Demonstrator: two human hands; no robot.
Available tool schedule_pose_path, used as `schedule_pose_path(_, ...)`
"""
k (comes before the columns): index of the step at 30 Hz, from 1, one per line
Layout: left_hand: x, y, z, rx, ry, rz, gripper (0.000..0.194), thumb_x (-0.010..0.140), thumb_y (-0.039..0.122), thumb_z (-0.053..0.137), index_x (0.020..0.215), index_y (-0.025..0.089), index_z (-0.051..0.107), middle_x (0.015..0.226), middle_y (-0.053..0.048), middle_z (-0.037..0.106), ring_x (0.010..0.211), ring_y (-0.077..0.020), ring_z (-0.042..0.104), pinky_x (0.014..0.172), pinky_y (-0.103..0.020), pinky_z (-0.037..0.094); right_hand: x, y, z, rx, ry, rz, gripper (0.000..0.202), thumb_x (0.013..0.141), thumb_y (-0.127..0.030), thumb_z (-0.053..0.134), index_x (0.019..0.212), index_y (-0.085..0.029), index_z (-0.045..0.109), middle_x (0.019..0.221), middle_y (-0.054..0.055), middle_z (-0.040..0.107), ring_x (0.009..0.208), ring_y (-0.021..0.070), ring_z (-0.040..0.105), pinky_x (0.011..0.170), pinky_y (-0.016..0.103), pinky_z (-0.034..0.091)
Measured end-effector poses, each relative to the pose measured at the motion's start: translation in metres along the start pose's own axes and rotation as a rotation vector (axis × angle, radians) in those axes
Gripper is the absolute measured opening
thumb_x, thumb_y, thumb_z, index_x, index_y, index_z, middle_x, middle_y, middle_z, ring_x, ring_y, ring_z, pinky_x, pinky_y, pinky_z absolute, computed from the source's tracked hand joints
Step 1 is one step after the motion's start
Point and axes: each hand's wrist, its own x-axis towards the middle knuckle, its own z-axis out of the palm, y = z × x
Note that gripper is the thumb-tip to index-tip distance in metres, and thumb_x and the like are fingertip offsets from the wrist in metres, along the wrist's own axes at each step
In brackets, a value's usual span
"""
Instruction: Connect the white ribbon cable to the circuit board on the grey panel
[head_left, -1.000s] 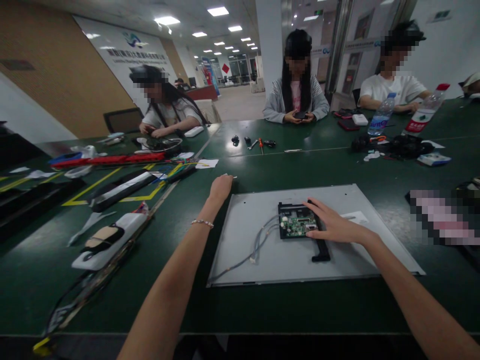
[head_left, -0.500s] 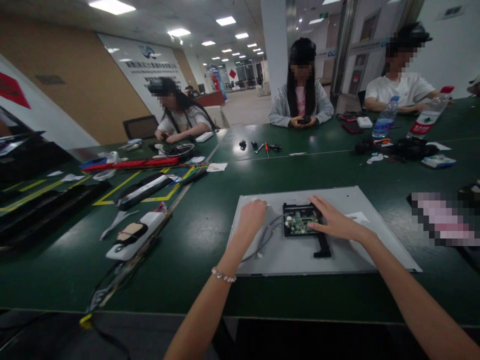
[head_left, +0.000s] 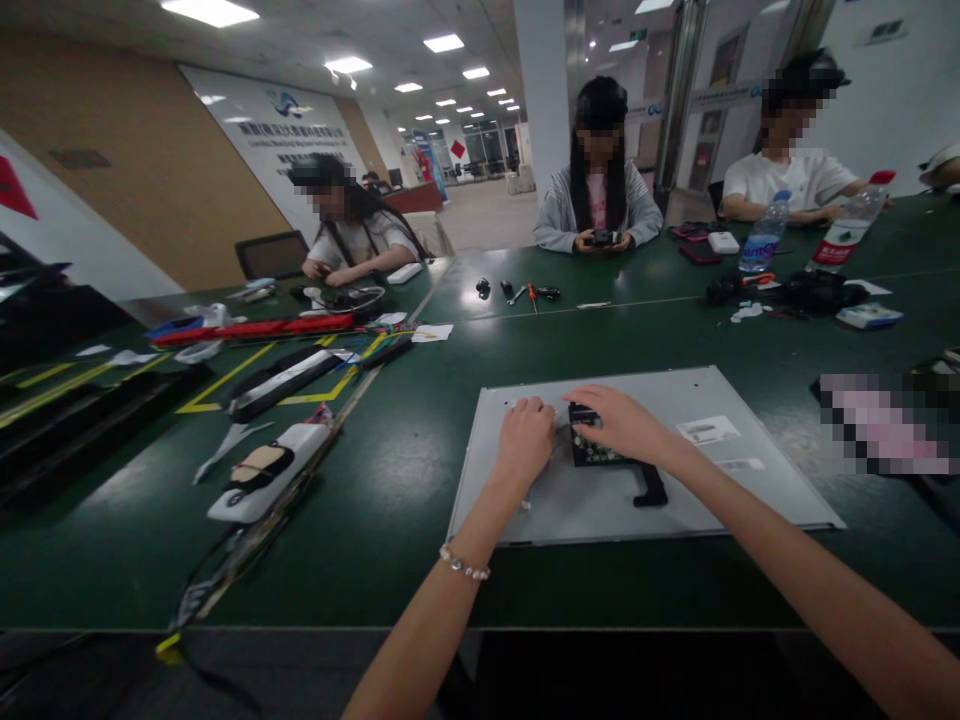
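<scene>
A grey flat panel (head_left: 720, 510) lies on the green table. On it sits a black frame (head_left: 651, 488) with a green circuit board (head_left: 600, 452), partly covered by my right hand (head_left: 626, 425). That hand reaches over the board's top and left side, fingers curved and thumb apart, gripping nothing that I can make out. Just left of the board, my left hand (head_left: 527, 435) has its fingers bent together by the grey cable, most of which it hides. What those fingers hold is too small to tell. Paper labels (head_left: 707, 430) show on the panel's right part.
A white power strip (head_left: 300, 440) and black strips lie to the left. Small tools, including an orange screwdriver (head_left: 533, 297), are beyond the panel. Two bottles (head_left: 765, 235) stand at the back right, near black gear. A phone-like object (head_left: 877, 425) lies right. Three people sit across the table.
My right hand has moved left over the board, uncovering the labels. My left hand has moved right, closer to the board and over the cable. The view has shifted slightly.
</scene>
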Motion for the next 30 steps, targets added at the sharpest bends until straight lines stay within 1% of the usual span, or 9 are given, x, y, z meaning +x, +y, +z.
schedule_pose_path(3,-0.002,0.005,-0.002,0.003,0.052,0.036,0.025,0.094,0.014,0.043,0.104,0.016,0.065,0.101,-0.014,0.062,0.1,-0.0284,0.056,0.084,-0.042,0.045,0.011,-0.01,0.009,-0.008,0.009,-0.001,0.054,0.083,-0.024,0.062,0.137,-0.031,0.056,0.126,0.007,0.067,0.118,0.0283,0.06,0.099,0.048,0.049)
schedule_pose_path(6,-0.003,0.009,-0.002,0.009,0.078,0.06,0.026,0.094,0.014,0.044,0.112,0.017,0.061,0.105,-0.014,0.061,0.101,-0.0282,0.055,0.084,-0.042,0.044,0.013,-0.014,0.016,0.0,0.03,0.045,0.052,0.081,-0.018,0.063,0.132,-0.028,0.06,0.12,0.008,0.07,0.108,0.0278,0.065,0.09,0.043,0.053)
schedule_pose_path(11,-0.004,0.016,-0.002,0.001,0.1,0.117,0.025,0.095,0.015,0.042,0.113,0.016,0.059,0.108,-0.013,0.061,0.101,-0.0267,0.055,0.084,-0.041,0.043,0.007,-0.012,0.018,0.03,0.082,0.101,0.042,0.084,-0.014,0.058,0.123,-0.026,0.065,0.109,0.007,0.074,0.094,0.0243,0.069,0.081,0.036,0.052)
schedule_pose_path(14,-0.005,0.019,-0.003,-0.037,0.131,0.091,0.028,0.097,0.018,0.041,0.121,0.016,0.055,0.112,-0.011,0.061,0.104,-0.026,0.055,0.088,-0.041,0.044,0.004,0.0,0.01,-0.007,0.151,0.152,0.036,0.086,-0.013,0.055,0.119,-0.023,0.067,0.102,0.007,0.076,0.088,0.0226,0.071,0.079,0.033,0.052)
schedule_pose_path(17,-0.006,0.017,-0.004,-0.118,0.132,0.11,0.034,0.099,0.026,0.044,0.131,0.016,0.049,0.123,-0.011,0.06,0.113,-0.0254,0.054,0.094,-0.04,0.043,0.0,0.022,0.0,-0.079,0.229,0.173,0.031,0.087,-0.013,0.054,0.113,-0.02,0.069,0.101,0.008,0.076,0.089,0.0227,0.071,0.084,0.035,0.051)
schedule_pose_path(21,-0.006,0.012,-0.005,-0.193,0.037,0.368,0.048,0.098,0.042,0.049,0.138,0.016,0.045,0.14,-0.011,0.052,0.13,-0.0246,0.046,0.108,-0.038,0.037,-0.009,0.054,-0.006,-0.123,0.281,0.25,0.021,0.089,-0.017,0.054,0.099,-0.018,0.073,0.099,0.007,0.077,0.091,0.0235,0.071,0.086,0.035,0.051)
schedule_pose_path(24,-0.004,0.01,0.0,-0.209,-0.019,0.481,0.053,0.097,0.047,0.049,0.139,0.016,0.045,0.145,-0.013,0.049,0.136,-0.0248,0.043,0.112,-0.039,0.033,-0.014,0.065,-0.003,-0.177,0.242,0.305,0.021,0.09,-0.018,0.055,0.098,-0.018,0.074,0.1,0.007,0.077,0.096,0.0242,0.071,0.089,0.035,0.05)
schedule_pose_path(28,-0.002,0.011,0.006,-0.226,-0.063,0.51,0.049,0.097,0.044,0.049,0.138,0.018,0.048,0.142,-0.013,0.053,0.132,-0.0244,0.048,0.11,-0.04,0.036,-0.015,0.066,0.001,-0.242,0.133,0.315,0.022,0.09,-0.018,0.054,0.1,-0.019,0.074,0.103,0.007,0.077,0.101,0.0242,0.069,0.092,0.035,0.048)
schedule_pose_path(30,-0.001,0.011,0.006,-0.235,-0.059,0.512,0.046,0.097,0.043,0.049,0.136,0.018,0.051,0.138,-0.012,0.056,0.129,-0.0242,0.05,0.109,-0.04,0.037,-0.015,0.065,0.001,-0.27,0.089,0.314,0.023,0.091,-0.018,0.054,0.1,-0.018,0.074,0.103,0.008,0.077,0.1,0.0241,0.069,0.091,0.034,0.048)
